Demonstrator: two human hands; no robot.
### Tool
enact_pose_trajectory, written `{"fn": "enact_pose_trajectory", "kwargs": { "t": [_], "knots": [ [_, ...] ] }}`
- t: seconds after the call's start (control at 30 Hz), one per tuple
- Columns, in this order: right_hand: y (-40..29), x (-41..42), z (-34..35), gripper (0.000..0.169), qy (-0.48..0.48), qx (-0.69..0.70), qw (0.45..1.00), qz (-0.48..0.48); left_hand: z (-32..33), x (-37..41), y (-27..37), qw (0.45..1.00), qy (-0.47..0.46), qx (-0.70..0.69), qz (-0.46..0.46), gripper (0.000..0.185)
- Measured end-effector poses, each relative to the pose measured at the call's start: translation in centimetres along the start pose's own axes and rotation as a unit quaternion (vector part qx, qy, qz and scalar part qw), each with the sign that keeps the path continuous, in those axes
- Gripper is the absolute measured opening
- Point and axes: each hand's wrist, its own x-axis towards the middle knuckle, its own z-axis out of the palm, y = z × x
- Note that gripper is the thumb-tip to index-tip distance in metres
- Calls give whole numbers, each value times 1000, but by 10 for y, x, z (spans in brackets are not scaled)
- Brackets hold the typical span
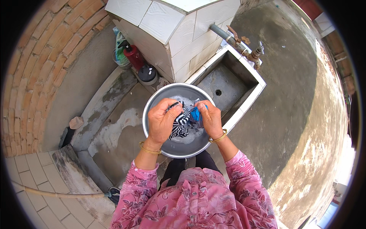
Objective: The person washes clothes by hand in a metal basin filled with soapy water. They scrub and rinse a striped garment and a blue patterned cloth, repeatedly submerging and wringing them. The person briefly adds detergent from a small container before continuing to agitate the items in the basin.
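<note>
A round metal basin [147, 114] is before me, with sudsy water [187, 138] inside it. Black-and-white striped cloth [180, 126] lies bunched in the suds. Over the basin's left half, my left hand [163, 121] pinches a dark edge of that cloth between thumb and fingers. My right hand [211, 118], across from it, grips a small bright-blue piece [195, 114], cloth or thin plastic; I cannot tell which. Something pale and thin stretches between the two hands. Fingers hide part of both held things.
Beyond the basin is a tiled trough sink [228, 86] with a rusty tap [253, 55]. A tiled pillar [197, 43] stands behind. Left of it are a red pump bottle [134, 57] and a black-lidded container [147, 73]. A bamboo pole [63, 195] lies lower left.
</note>
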Motion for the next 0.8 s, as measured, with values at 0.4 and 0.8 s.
{"fn": "enact_pose_trajectory", "kwargs": {
  "t": [0.4, 0.8],
  "knots": [
    [91, -43, 27, 17, 103, 25, 988, 114, 3, -11, -77, 996, -30, 45, -78, 15],
    [188, -57, 56, 64, -57, -334, 936, 94, -13, -72, -256, 915, -43, 395, -70, 57]
  ]
}}
